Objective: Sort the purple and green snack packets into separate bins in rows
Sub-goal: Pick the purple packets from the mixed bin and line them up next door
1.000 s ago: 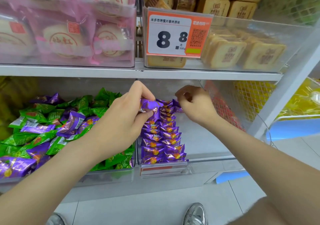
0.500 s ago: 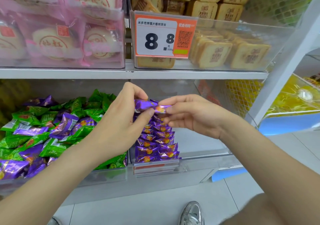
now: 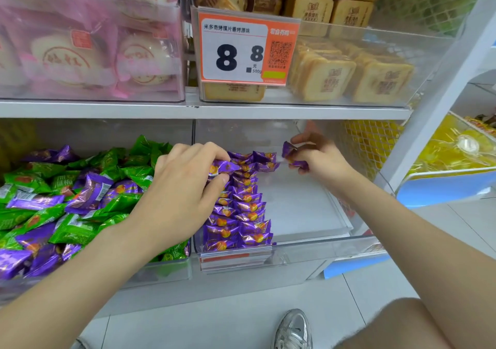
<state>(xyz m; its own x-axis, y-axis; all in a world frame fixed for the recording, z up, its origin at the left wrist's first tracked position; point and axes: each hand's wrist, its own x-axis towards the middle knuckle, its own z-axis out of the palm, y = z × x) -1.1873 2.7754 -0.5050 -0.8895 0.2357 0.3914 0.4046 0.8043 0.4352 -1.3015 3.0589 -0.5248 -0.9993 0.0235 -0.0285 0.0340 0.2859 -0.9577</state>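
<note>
Head: L hand (image 3: 185, 185) pinching purple packet (image 3: 223, 166) over rows (image 3: 241, 214) (R hand (image 3: 320, 161) w/ another packet (image 3: 288, 150), beside).

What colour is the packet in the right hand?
Purple; the head view shows the packet pinched in the right hand.

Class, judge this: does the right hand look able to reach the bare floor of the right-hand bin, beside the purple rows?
Probably yes. The right hand, holding a purple packet, hovers over that bare floor; nothing lies between.
</note>
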